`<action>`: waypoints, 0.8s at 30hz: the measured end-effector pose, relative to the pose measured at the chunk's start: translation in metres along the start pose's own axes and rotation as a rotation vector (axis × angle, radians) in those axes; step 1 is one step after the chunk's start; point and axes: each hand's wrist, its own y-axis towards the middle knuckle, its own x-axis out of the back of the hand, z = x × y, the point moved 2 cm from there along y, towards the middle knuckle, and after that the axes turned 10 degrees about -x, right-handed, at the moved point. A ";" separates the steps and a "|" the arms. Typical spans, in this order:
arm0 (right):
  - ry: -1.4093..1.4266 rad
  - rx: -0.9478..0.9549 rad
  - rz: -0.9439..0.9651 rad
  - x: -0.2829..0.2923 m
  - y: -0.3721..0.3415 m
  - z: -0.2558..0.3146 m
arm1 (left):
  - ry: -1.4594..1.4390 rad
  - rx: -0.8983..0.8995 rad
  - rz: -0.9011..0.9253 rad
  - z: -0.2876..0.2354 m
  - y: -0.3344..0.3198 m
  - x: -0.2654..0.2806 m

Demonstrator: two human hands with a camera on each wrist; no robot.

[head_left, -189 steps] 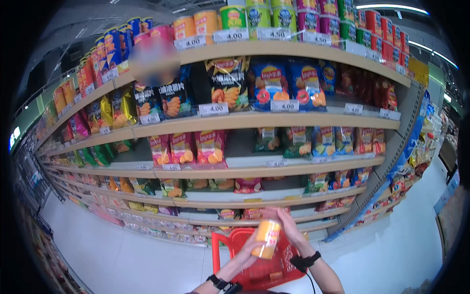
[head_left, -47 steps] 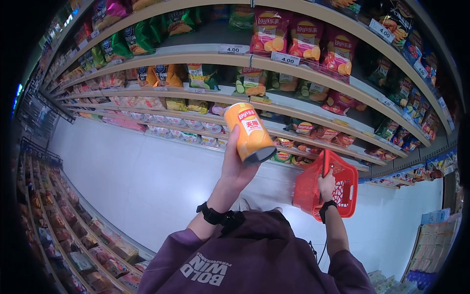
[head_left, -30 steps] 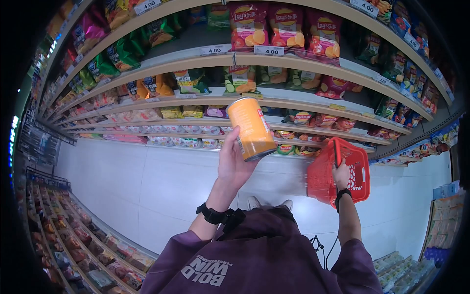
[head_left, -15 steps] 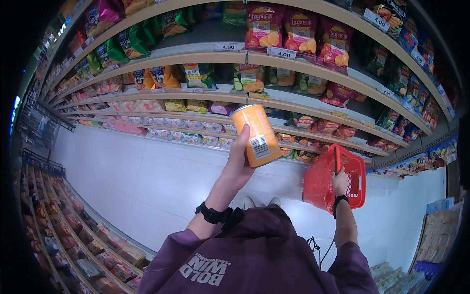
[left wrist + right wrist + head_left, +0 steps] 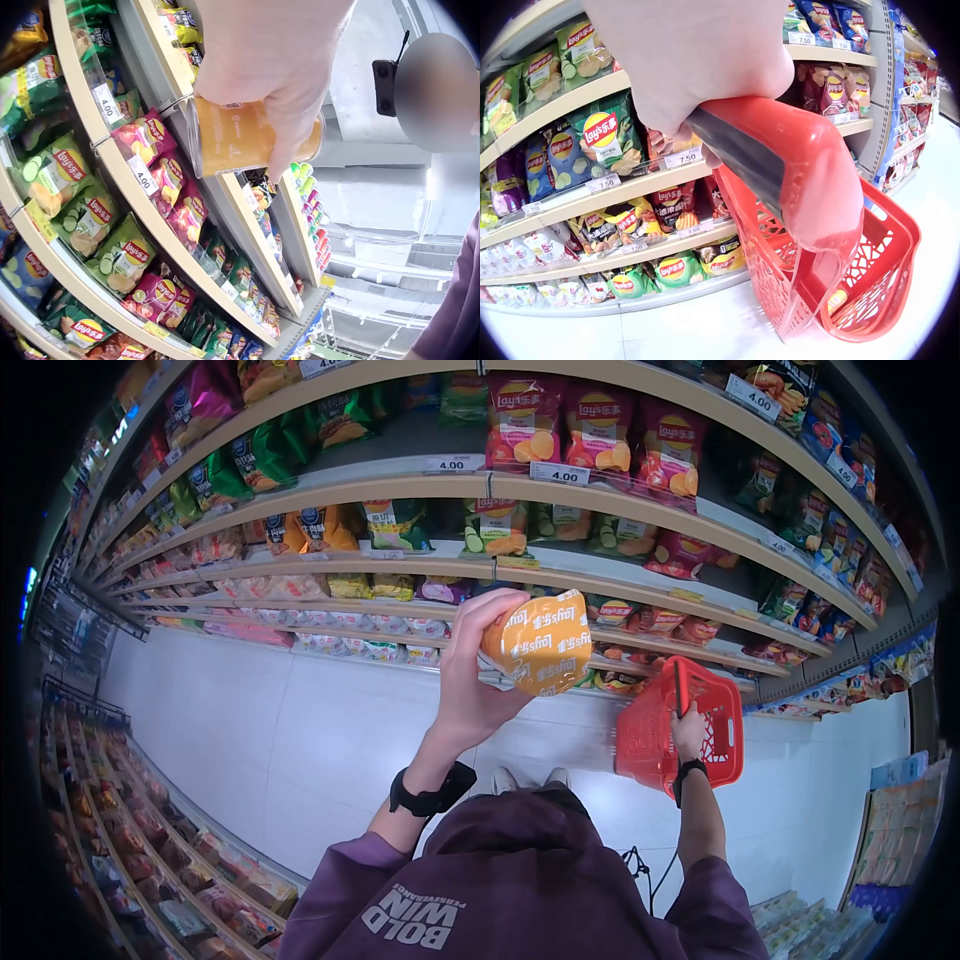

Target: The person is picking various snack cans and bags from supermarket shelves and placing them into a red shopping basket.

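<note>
My left hand (image 5: 468, 670) grips an orange Lay's chip canister (image 5: 548, 645) in front of the shelves, tilted so an end printed with Lay's logos faces the head camera. In the left wrist view, the fingers (image 5: 289, 135) wrap the canister's side (image 5: 236, 139), and a clear rim shows at one end. Low on the right, my right hand (image 5: 689, 733) holds the handle of a red shopping basket (image 5: 650, 745). The right wrist view shows that hand curled round the dark grip of the red handle (image 5: 780, 142). A small yellow item (image 5: 837, 301) lies inside the basket.
Curved shelves of chip bags (image 5: 525, 420) with price tags (image 5: 560, 473) run across the front. Behind on the left stands another rack of packaged food (image 5: 165, 850). A cable (image 5: 640, 870) hangs beside the right arm. White floor (image 5: 230, 720) lies between the racks.
Earlier both hands were at the canister; the right hand now holds the basket's handle. Over the last second the left hand has turned the canister from its label and barcode to its end.
</note>
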 end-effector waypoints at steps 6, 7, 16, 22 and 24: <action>0.032 -0.001 -0.003 -0.008 0.005 -0.005 | 0.049 -0.028 0.011 -0.003 0.004 0.002; 0.014 -0.024 0.024 -0.008 0.005 -0.005 | 0.059 -0.016 0.003 -0.005 0.005 0.001; 0.335 0.507 -0.258 0.041 -0.033 0.068 | -0.579 0.801 -0.025 0.033 -0.024 -0.025; 0.718 1.057 -0.020 0.149 -0.123 0.210 | -0.864 1.005 -0.137 0.048 -0.032 -0.040; 0.697 1.133 0.052 0.160 -0.137 0.232 | -0.927 1.005 -0.175 0.049 -0.033 -0.044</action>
